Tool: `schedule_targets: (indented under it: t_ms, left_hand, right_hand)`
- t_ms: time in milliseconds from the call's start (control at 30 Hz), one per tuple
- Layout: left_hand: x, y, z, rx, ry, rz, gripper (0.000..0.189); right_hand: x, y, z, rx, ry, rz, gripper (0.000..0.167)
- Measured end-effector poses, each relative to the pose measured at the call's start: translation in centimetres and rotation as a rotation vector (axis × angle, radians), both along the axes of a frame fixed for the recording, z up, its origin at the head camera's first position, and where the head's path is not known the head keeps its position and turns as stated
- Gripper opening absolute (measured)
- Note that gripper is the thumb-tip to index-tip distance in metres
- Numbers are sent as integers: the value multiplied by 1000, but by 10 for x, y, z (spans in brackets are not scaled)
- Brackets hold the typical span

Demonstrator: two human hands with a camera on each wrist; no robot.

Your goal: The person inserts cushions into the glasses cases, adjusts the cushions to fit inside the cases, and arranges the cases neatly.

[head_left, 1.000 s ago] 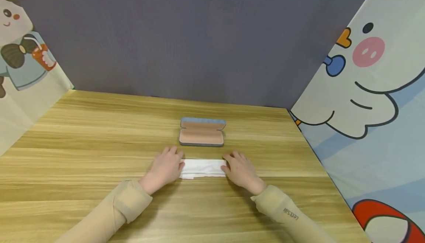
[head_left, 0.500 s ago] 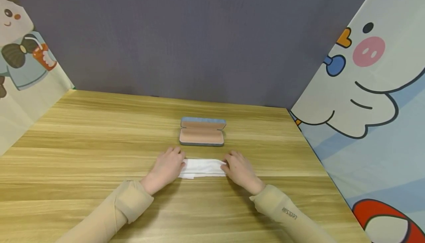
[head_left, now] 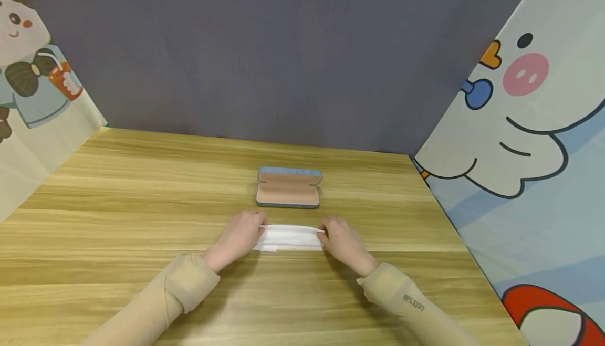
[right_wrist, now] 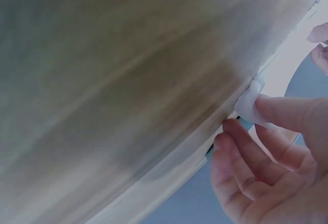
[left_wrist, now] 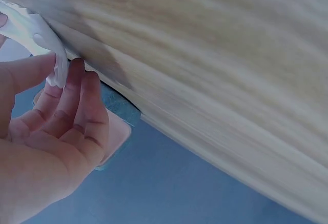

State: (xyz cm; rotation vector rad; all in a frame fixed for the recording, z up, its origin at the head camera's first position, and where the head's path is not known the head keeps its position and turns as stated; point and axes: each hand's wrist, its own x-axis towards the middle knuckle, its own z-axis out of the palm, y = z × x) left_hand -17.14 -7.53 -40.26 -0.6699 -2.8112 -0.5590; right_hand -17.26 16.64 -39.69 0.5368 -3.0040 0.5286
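Note:
A white folded cloth (head_left: 290, 238) lies crosswise on the wooden table, its far edge lifted a little. My left hand (head_left: 239, 233) pinches its left end between thumb and fingers; in the left wrist view the cloth (left_wrist: 43, 37) is caught at the thumb tip of that hand (left_wrist: 61, 131). My right hand (head_left: 344, 242) pinches the right end, and the right wrist view has the cloth (right_wrist: 249, 102) between thumb and fingers of this hand (right_wrist: 277, 157). Just beyond both hands stands an open glasses case (head_left: 287, 195), blue outside with a pinkish lining and nothing inside.
The wooden table (head_left: 142, 188) stretches out on both sides of the hands. A dark grey panel (head_left: 264, 62) rises behind it. Cartoon-printed cloth panels hang at the left (head_left: 42, 104) and right (head_left: 557, 125).
Both hands have closed on the cloth's far corners, and its far edge has risen slightly. The left hand has shifted a little to the right. The glasses case stays where it was.

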Motion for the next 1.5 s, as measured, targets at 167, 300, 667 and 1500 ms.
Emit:
schedule_targets:
  t_ms: [167,300,667,1500]
  left_hand:
    - [-4,-1,3,64,-37,1,8]
    - [-8,-2,5,84,-43,12,8]
    - [-20,-5,16,155,-2,40,6]
    - [-65,-6,23,327,-120,202,10]
  right_hand:
    - [-3,0,4,-55,-13,-3,11]
    - [-5,0,7,-56,17,-10,11]
    - [-19,-3,16,-155,78,16,9]
    - [-64,-10,27,-225,9,-101,14]
